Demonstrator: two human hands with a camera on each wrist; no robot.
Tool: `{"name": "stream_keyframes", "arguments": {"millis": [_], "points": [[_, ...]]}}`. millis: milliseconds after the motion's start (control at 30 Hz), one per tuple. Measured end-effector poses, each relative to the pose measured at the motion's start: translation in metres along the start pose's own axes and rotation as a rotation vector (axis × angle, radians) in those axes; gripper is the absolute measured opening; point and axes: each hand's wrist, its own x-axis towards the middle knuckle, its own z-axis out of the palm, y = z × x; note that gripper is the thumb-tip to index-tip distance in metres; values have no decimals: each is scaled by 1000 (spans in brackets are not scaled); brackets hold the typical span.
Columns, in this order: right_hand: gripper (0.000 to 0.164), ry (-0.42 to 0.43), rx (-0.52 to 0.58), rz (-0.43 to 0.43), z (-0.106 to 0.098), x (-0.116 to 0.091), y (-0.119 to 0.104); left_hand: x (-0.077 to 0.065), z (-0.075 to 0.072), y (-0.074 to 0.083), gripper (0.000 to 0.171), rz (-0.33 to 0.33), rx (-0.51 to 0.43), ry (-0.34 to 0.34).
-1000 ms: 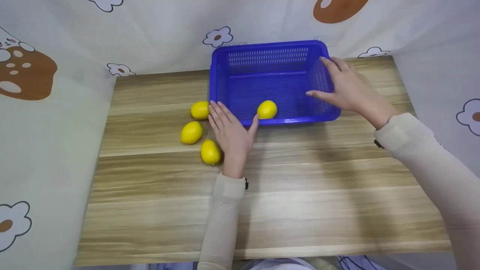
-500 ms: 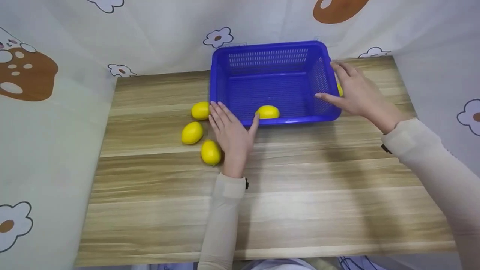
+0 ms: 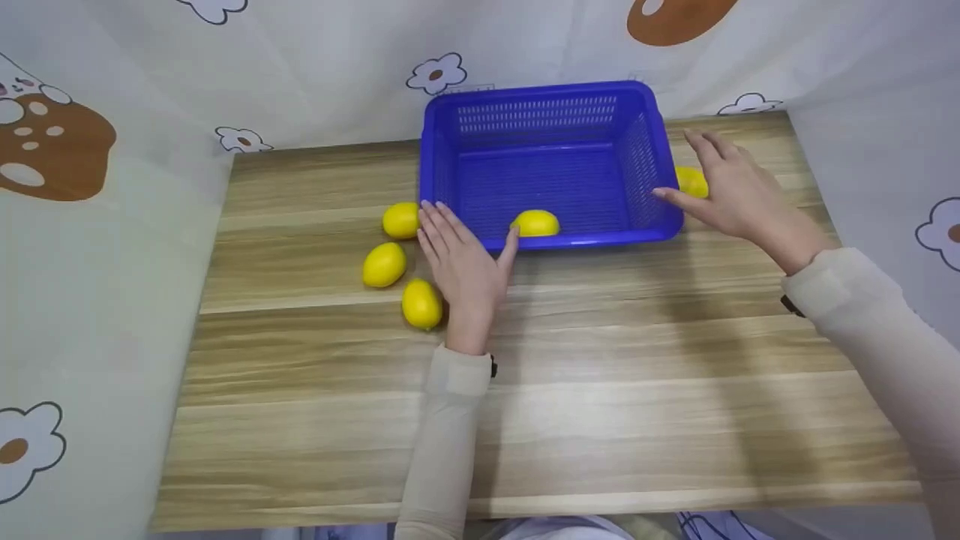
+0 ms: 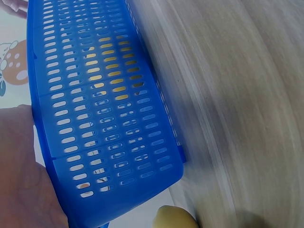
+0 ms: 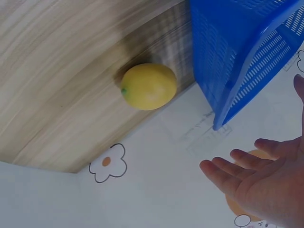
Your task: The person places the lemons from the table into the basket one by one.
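A blue plastic basket point(image 3: 555, 241) with slotted walls stands at the back of the wooden table. My left hand point(image 3: 469, 281) rests on its near left corner, fingers straight and thumb spread at the front rim; the left wrist view has the palm beside the basket wall. One yellow lemon point(image 3: 537, 223) lies inside, partly hidden by the front rim. Just right of the basket sits another lemon point(image 5: 149, 86), partly covered by my right hand point(image 3: 739, 184) in the head view. That hand hovers with fingers spread, holding nothing, its thumb tip close to the basket's right rim.
Three more lemons lie left of the basket: one lemon point(image 3: 400, 221) by its corner, a second lemon point(image 3: 384, 265) nearer, and a third lemon point(image 3: 422, 304) beside the left wrist. A patterned white curtain point(image 3: 322, 82) hangs behind the wooden table point(image 3: 600, 420).
My right hand has moved off the basket's right rim to the right, and a lemon beside the basket has come into view. The lemon inside has rolled slightly. The left hand stays put.
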Motion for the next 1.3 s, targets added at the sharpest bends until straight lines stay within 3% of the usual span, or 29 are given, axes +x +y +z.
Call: {"name": "stream_keyframes", "arguments": {"millis": [1300], "points": [[97,-14,118,69,11,11,43,1,0,1,116,-9,43,-10]]}}
